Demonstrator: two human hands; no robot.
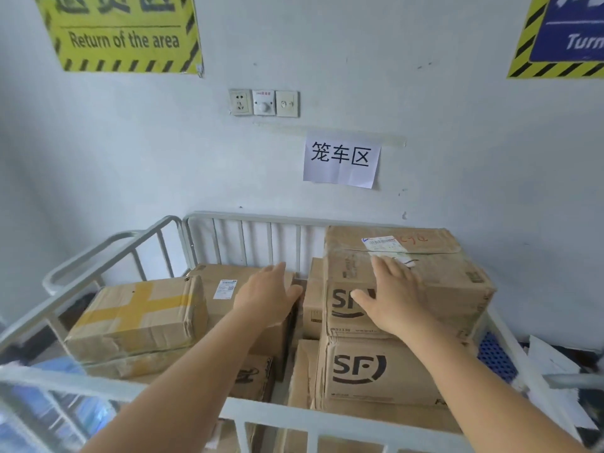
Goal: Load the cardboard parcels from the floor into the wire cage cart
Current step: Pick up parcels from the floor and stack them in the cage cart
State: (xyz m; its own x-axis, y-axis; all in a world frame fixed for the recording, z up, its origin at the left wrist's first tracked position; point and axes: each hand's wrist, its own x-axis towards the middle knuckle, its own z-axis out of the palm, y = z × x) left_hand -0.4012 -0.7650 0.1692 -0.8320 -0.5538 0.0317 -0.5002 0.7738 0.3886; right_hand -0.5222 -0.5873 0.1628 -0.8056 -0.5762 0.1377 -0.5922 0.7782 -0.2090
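Observation:
The grey wire cage cart [255, 220] stands against the wall, filled with several cardboard parcels. At the right, a top SF parcel [434, 276] sits on a lower SF parcel [376, 374]. My right hand [392, 295] lies flat with straight fingers on the top parcel's near edge. My left hand [266, 297] reaches open over a labelled brown parcel [212, 279] in the middle, at its right edge. A parcel with a yellow tape cross [137, 318] lies at the left.
The cart's near rail [277, 416] crosses under both my forearms. Behind the cart the wall carries sockets [263, 103], a white paper sign [341, 160] and a yellow sign [121, 34]. A blue perforated panel [495, 358] and white sheets lie at the right.

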